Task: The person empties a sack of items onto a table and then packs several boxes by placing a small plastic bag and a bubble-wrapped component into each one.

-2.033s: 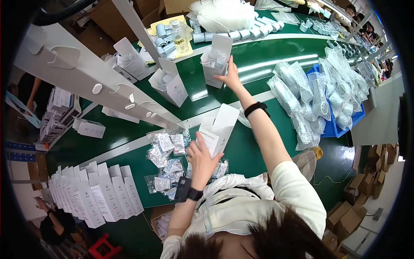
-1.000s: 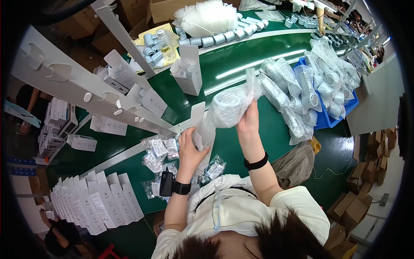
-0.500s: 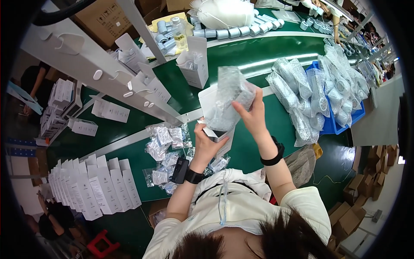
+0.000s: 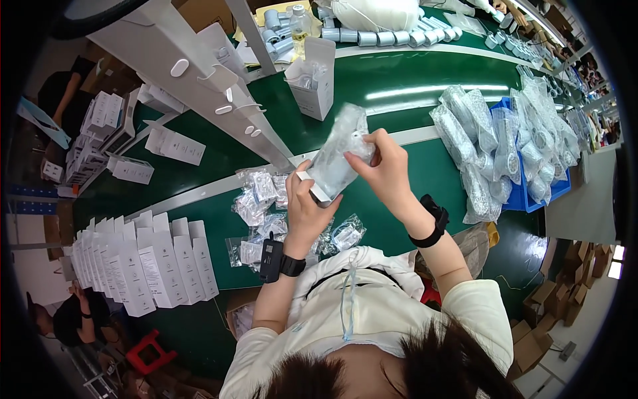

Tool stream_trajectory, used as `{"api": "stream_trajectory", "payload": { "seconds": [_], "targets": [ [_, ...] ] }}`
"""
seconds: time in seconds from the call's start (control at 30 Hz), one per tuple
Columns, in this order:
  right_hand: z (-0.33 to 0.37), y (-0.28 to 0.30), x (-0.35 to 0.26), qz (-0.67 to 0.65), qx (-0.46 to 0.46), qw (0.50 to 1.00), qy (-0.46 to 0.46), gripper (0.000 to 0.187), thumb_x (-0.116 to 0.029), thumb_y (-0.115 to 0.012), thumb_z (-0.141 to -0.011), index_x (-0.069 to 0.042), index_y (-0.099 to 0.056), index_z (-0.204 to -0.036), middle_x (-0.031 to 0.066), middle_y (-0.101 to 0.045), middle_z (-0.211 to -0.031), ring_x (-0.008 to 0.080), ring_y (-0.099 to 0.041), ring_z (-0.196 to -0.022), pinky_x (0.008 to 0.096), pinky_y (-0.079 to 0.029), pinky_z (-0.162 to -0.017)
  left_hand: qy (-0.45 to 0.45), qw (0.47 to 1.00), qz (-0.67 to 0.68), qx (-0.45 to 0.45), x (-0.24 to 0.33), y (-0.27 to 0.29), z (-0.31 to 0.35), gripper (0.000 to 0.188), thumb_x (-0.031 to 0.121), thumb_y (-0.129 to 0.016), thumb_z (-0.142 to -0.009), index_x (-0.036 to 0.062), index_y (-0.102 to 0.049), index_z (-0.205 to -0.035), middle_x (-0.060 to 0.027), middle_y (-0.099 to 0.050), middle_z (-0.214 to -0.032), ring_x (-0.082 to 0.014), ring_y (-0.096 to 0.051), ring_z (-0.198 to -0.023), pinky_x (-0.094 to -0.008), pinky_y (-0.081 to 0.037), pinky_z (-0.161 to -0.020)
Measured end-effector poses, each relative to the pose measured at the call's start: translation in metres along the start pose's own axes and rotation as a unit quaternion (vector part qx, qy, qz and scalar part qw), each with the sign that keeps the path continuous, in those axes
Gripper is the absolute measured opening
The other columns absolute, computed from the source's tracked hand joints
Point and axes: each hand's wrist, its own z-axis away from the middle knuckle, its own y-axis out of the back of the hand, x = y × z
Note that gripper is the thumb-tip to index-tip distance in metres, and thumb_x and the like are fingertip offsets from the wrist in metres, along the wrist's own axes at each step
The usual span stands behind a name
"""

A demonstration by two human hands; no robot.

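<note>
My left hand [image 4: 307, 207] is closed around the lower end of a small white box [image 4: 319, 192], held above the green bench. Leaning out of its open top is a clear bubble-wrap packet [image 4: 340, 147]; its contents are blurred by the wrap. My right hand [image 4: 384, 166] pinches the packet's right side between thumb and fingers. Small clear bags with white and blue contents [image 4: 256, 206] lie on the bench beside my left hand. How deep the packet sits in the box is hidden by my left fingers.
An open white box [image 4: 316, 96] stands across the bench. Bubble-wrapped parts fill and overhang a blue bin [image 4: 555, 191] on the right. Upright white boxes [image 4: 159, 269] form a row at left. A grey metal post [image 4: 199, 86] rises at left; grey cylinders [image 4: 385, 38] line the far side.
The bubble-wrap packet has turned and now shows a narrower side, tilted along the box. My right fingers have shifted to a pinch on its side. The whole view has shifted slightly.
</note>
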Motion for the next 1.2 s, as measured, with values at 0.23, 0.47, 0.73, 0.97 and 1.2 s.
{"api": "stream_trajectory", "payload": {
  "seconds": [0.23,0.47,0.73,0.97,1.2],
  "targets": [
    [0.045,-0.031,0.061,-0.005,0.012,0.978,0.208,0.037,-0.014,-0.069,-0.068,-0.005,-0.057,-0.102,0.0116,-0.048,-0.104,0.0244,-0.046,-0.092,0.0322,-0.041,-0.076,0.132,0.974,0.160,0.087,-0.041,-0.023,0.020,0.070,0.004,-0.077,-0.058,0.0085,-0.024,-0.103,-0.0253,-0.036,-0.121,-0.0373,-0.041,-0.108,-0.0408,-0.035,-0.091],
    [0.115,-0.069,0.127,0.277,-0.232,0.874,0.325,0.047,-0.015,-0.068,-0.065,-0.009,-0.054,-0.109,0.0095,-0.050,-0.108,0.0285,-0.045,-0.100,0.0351,-0.044,-0.079,0.090,0.984,0.150,0.043,-0.044,-0.020,0.026,0.065,0.006,-0.077,-0.059,0.0058,-0.029,-0.102,-0.0250,-0.036,-0.122,-0.0388,-0.043,-0.108,-0.0398,-0.035,-0.091],
    [0.062,-0.017,0.092,-0.040,-0.119,0.972,0.196,0.034,-0.004,-0.063,-0.065,-0.006,-0.057,-0.098,0.0072,-0.056,-0.101,0.0259,-0.054,-0.088,0.0329,-0.048,-0.072,0.170,0.984,-0.033,-0.039,-0.019,0.012,-0.012,0.024,0.001,-0.065,-0.065,-0.0026,-0.053,-0.086,-0.0189,-0.049,-0.105,-0.0352,-0.053,-0.090,-0.0372,-0.044,-0.076],
    [-0.019,-0.015,0.020,0.115,-0.152,0.815,0.548,0.026,-0.003,-0.061,-0.060,-0.004,-0.059,-0.086,0.0061,-0.056,-0.089,0.0247,-0.055,-0.085,0.0313,-0.049,-0.064,0.181,0.983,0.009,0.005,-0.024,0.012,-0.026,0.007,-0.004,-0.061,-0.064,-0.0054,-0.056,-0.068,-0.0148,-0.057,-0.076,-0.0315,-0.057,-0.068,-0.0348,-0.046,-0.062],
    [-0.024,-0.014,0.007,0.109,-0.368,0.789,0.479,0.019,-0.007,-0.061,-0.063,-0.006,-0.060,-0.082,0.0051,-0.055,-0.090,0.0208,-0.056,-0.082,0.0304,-0.049,-0.065,0.172,0.983,0.000,0.063,-0.034,0.008,-0.020,0.007,-0.004,-0.060,-0.064,-0.0058,-0.055,-0.069,-0.0153,-0.057,-0.076,-0.0315,-0.058,-0.067,-0.0339,-0.046,-0.060]
  ]
}}
